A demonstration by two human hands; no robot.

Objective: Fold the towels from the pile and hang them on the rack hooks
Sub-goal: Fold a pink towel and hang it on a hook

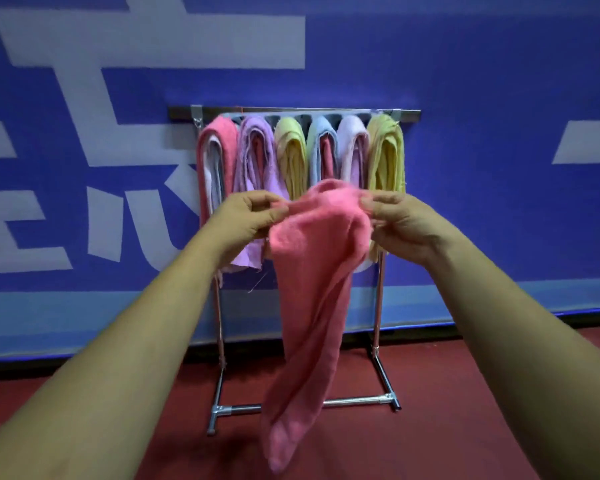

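Observation:
A pink towel (312, 292) hangs long and loose in front of me, its top edge bunched between both hands. My left hand (248, 216) pinches its top left edge, and my right hand (400, 221) pinches the top right. Behind it stands a metal rack (380, 292) whose hooks carry several folded towels: pink (219, 143), purple (257, 150), yellow-green (291, 147), blue with pink (321, 147), pale pink (352, 143) and yellow (385, 147). The held towel covers the lower middle of the rack.
The rack stands against a blue wall (482, 133) with large white lettering. Its chrome base bar (354, 400) rests on a red floor (447, 410). No towel pile is in view.

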